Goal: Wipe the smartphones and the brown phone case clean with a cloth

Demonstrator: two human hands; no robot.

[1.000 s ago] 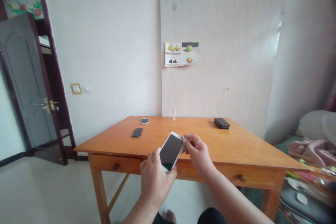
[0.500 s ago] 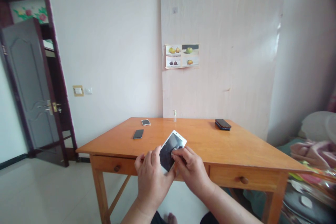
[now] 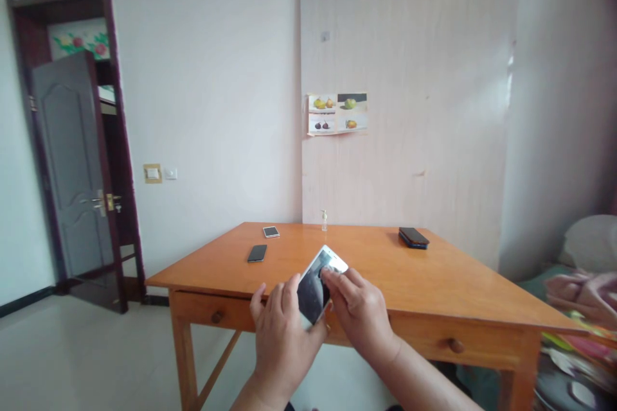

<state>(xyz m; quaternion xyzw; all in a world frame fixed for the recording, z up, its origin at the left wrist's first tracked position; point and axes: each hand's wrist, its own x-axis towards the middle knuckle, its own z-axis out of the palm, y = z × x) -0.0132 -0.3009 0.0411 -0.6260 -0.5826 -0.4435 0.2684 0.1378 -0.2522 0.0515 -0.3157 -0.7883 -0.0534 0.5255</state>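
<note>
A white-edged smartphone [image 3: 313,292] is tilted in front of the table's near edge, its dark screen facing me. My left hand [image 3: 284,327] wraps round its left side and lower end, thumb at the bottom right edge. The bunched fingertips of my right hand [image 3: 359,305] press on the upper part of the screen. Whatever is pinched in those fingers, if anything, is hidden.
On the wooden table [image 3: 366,270] lie a dark phone [image 3: 257,253], a white-framed phone [image 3: 270,232] and a stack of dark phone-like devices [image 3: 413,237]. A small clear pump bottle [image 3: 324,221] stands at the back. Cloth [image 3: 583,295] is piled at the right.
My right fingertips have moved up the phone's screen, toward its top end. My left hand keeps its hold. The camera view has tilted up and turned slightly left.
</note>
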